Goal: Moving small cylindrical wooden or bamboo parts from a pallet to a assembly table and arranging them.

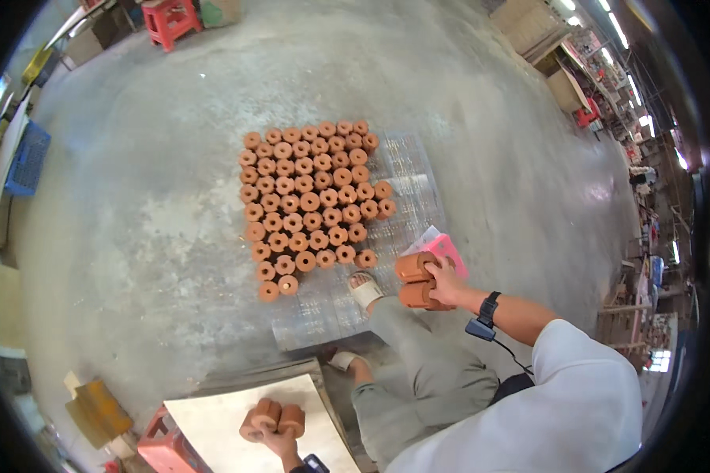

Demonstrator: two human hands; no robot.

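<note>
Two terracotta-coloured clay cylinders, one beside the other, are gripped by my right hand, its fingers closed round their ends. They are above the floor, close to a pink box with a white flap. My left hand closes on a cluster of similar clay cylinders, three of them visible, over a pale board. Whether these touch the board I cannot tell. In front of my feet stand rows of upright clay cylinders with holes in their tops and notched sides.
The rows stand on a thin grey sheet on the concrete floor. A red stool is beside the pale board, another red stool farther off. A blue crate is at the far left; cluttered benches line the right.
</note>
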